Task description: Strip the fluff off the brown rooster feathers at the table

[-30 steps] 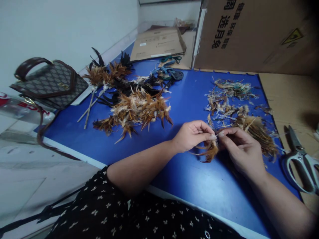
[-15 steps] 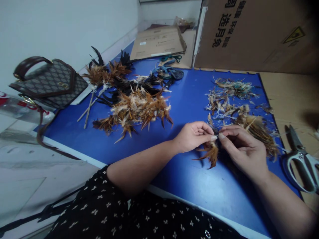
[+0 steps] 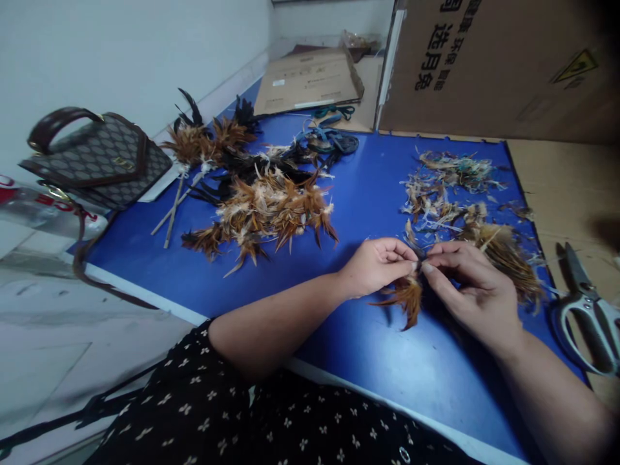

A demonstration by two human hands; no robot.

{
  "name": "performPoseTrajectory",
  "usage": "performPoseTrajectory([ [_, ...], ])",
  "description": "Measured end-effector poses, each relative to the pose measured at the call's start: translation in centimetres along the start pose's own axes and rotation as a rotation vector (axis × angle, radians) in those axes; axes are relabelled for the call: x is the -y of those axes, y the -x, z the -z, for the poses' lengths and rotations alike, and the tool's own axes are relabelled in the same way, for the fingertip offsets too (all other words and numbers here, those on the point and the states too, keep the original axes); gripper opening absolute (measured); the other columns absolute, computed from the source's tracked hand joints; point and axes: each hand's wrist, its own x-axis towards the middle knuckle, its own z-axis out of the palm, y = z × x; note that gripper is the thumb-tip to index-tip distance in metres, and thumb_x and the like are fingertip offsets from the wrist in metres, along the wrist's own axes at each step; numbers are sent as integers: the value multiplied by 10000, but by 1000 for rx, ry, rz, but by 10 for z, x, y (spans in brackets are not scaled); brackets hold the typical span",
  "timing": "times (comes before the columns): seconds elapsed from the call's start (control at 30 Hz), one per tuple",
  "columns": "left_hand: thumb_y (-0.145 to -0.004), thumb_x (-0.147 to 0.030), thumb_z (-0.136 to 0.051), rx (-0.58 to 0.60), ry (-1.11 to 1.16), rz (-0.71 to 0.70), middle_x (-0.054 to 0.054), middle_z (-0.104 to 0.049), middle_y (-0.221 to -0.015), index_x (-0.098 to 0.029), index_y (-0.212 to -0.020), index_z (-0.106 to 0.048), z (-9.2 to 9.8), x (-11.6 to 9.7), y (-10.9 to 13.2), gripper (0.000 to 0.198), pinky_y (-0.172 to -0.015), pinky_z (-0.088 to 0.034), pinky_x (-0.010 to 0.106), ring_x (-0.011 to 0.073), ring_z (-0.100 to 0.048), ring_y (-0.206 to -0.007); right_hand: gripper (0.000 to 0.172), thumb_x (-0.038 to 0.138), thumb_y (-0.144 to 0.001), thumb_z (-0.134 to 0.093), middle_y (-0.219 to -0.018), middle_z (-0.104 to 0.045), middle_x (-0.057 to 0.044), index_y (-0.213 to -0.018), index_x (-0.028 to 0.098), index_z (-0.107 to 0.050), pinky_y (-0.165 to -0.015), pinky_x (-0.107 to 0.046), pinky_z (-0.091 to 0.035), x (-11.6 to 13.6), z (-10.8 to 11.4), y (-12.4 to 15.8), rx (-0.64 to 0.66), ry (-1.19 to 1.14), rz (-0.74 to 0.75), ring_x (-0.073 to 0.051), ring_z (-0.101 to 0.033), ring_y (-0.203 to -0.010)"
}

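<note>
The blue counter (image 3: pixel 372 194) carries everything between a big printed cardboard panel (image 3: pixel 489 77) standing at the back right and a brown-trimmed handbag (image 3: pixel 101 161) at the left, its flap down and its contents hidden. A heap of brown and black feathers (image 3: pixel 276 210) lies mid-counter; a clear bottle (image 3: pixel 48 210) with red lettering rests on its side by the handbag, its contents too unclear to tell. Metal scissors (image 3: pixel 586 316) lie at the right edge. The left hand (image 3: pixel 378 268) has its fingers gripping the top of a small brown feather bunch (image 3: pixel 407 300), which hangs just over the counter; the right hand (image 3: pixel 475 294) has its fingers pinched closed beside it, whatever they pinch too small to see.
</note>
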Motion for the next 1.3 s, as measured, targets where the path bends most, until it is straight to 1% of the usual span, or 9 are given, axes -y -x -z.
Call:
performPoseTrajectory([
  [0.2,-663,-386,-1084,87,42,29,13,-775,-780,-116,-974,-795,2,4,-3,504,-747,-589,286,105,-700,-685,91,355,-1003,-818,-1024,-773,-79,-950,283,-812,-871,-432,-642,2,0,-2,-11,0,-55,-261,-754,-994],
  [0.3,-608,-398,-1105,129,31,52,16,-771,-755,-117,-950,-790,3,4,-3,544,-721,-590,293,118,-704,-670,145,416,-1008,-815,-1021,-775,-89,-934,291,-817,-873,-456,-653,4,0,-2,15,-35,-98,-276,-753,-991],
  [0.47,-655,-406,-1082,146,2,31,-12,-734,-740,-133,-905,-743,1,1,0,502,-682,-551,263,89,-668,-639,121,419,-1018,-828,-1034,-817,-68,-996,304,-856,-956,-455,-665,-1,4,0,83,-118,-129,-266,-778,-999],
  [0.63,-707,-421,-1062,117,28,-40,4,-748,-814,-126,-959,-750,0,-6,2,497,-726,-549,265,80,-667,-688,201,465,-1028,-821,-1177,-829,-92,-1110,294,-885,-1050,-448,-648,-10,18,-1,49,-69,-227,-273,-785,-1077],
  [0.8,-672,-444,-1082,125,35,-43,5,-755,-812,-127,-958,-748,0,-9,2,542,-740,-552,274,87,-675,-697,291,513,-995,-847,-1131,-837,-105,-1125,255,-888,-905,-356,-662,-6,23,-5,156,-80,-221,-246,-789,-1026],
  [0.97,-671,-489,-1080,134,36,-39,6,-762,-812,-125,-937,-755,-1,-8,2,555,-754,-546,275,80,-676,-708,265,522,-1019,-810,-1045,-849,-77,-1053,265,-864,-897,-375,-655,-3,19,-5,201,-102,-239,-235,-787,-912],
  [1.1,-664,-489,-1088,148,36,-30,9,-758,-785,-123,-923,-748,0,-6,2,563,-740,-552,279,85,-677,-684,208,458,-1043,-779,-964,-828,-58,-981,264,-821,-812,-351,-631,-1,18,-4,185,-83,-199,-211,-759,-826],
  [1.2,-662,-485,-1091,131,45,-20,15,-754,-779,-119,-917,-741,2,-4,1,567,-721,-565,292,94,-674,-660,144,378,-1046,-764,-943,-812,-57,-958,269,-797,-781,-353,-618,3,16,-5,155,-47,-99,-210,-753,-822],
  [1.3,-668,-496,-1083,96,50,-55,44,-777,-851,-117,-872,-732,4,-1,-1,555,-733,-577,300,103,-688,-697,74,332,-1022,-777,-925,-807,-56,-966,287,-795,-774,-376,-631,8,14,-6,157,-42,-12,-224,-759,-815],
])
